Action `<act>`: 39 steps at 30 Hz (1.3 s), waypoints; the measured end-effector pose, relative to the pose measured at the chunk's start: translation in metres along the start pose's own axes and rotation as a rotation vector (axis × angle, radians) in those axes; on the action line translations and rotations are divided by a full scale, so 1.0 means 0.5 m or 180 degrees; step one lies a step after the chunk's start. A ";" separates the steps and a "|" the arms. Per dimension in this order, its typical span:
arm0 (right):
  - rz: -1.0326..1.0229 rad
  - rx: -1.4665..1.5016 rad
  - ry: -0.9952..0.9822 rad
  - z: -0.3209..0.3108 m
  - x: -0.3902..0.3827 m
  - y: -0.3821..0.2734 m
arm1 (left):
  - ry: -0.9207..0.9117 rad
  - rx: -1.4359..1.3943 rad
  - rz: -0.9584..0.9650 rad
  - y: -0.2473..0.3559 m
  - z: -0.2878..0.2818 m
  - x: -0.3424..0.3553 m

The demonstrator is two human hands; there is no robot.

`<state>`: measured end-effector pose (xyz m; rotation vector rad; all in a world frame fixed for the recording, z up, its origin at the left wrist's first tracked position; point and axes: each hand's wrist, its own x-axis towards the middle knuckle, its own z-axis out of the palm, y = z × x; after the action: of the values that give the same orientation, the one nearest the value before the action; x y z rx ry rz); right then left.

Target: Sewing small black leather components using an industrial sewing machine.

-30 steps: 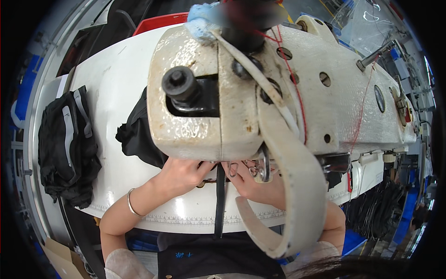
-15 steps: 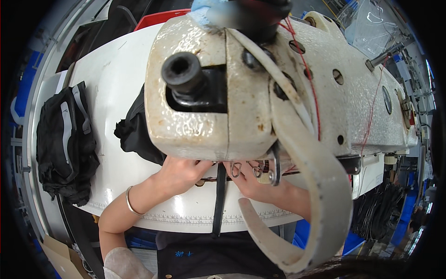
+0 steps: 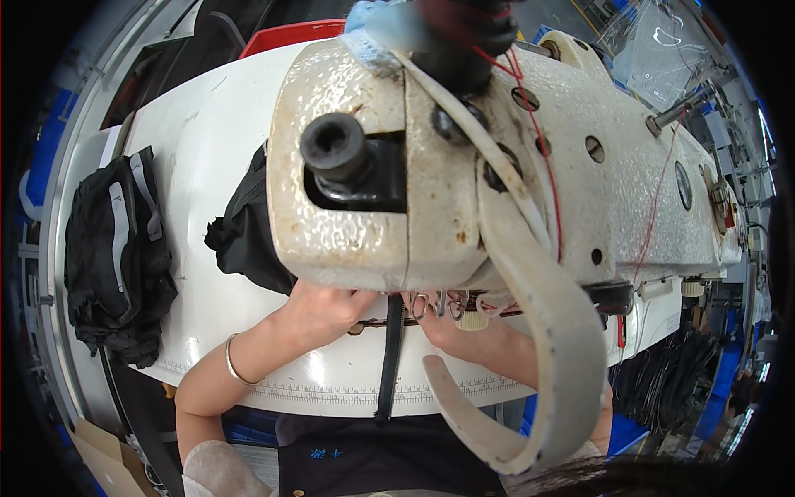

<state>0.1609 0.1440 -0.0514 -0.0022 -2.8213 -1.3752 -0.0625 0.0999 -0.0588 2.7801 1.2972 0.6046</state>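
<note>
A white sewing machine (image 3: 348, 248) hides the fingertips of both hands. My left hand (image 3: 325, 316) has its fingers bent and drawn together under the machine head; whatever they grip is hidden. My right hand (image 3: 451, 333) lies across from it, its fingers mostly covered by the wire thread guides (image 3: 419, 306). Between the hands a narrow black strip, like zipper tape (image 3: 389, 364), runs toward me over the table's front edge. Bunched black fabric (image 3: 248, 236) lies beyond my left hand, partly behind the machine head.
A folded black fabric pile (image 3: 116, 257) rests at the left of the white table (image 3: 199, 124). A curved pale guard (image 3: 571, 364) hangs in front of my right forearm. Red thread (image 3: 551, 174) runs down the machine. A red bin (image 3: 290, 35) stands behind.
The machine head appears slightly shifted in the picture, and more of my right hand's fingers is covered. My left hand and the black strip have hardly moved.
</note>
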 end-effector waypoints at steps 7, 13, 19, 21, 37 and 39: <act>0.0616 0.0962 0.0038 -0.010 -0.013 -0.012 | 0.0059 -0.0149 -0.0047 -0.001 0.005 0.022; 0.1762 0.2028 0.1086 0.004 -0.036 -0.036 | 0.0376 0.0138 0.0021 -0.006 0.024 0.027; 0.2526 0.2587 0.0400 -0.004 -0.027 -0.037 | 0.0607 0.0016 -0.0022 -0.008 0.030 0.028; 0.2134 0.2383 0.0573 0.018 -0.028 -0.035 | 0.0514 -0.0068 -0.0061 -0.003 0.001 0.050; 0.1419 0.2324 0.1125 -0.017 -0.001 -0.024 | 0.0385 -0.1167 -0.1050 0.011 -0.083 0.037; 0.1525 0.2508 0.1127 -0.026 -0.010 -0.036 | 0.0366 -0.0729 -0.0340 0.012 -0.077 0.029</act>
<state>0.1660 0.1227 -0.0576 -0.3592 -2.5980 -0.1240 -0.0632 0.1010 -0.0171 2.5092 1.2939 0.8580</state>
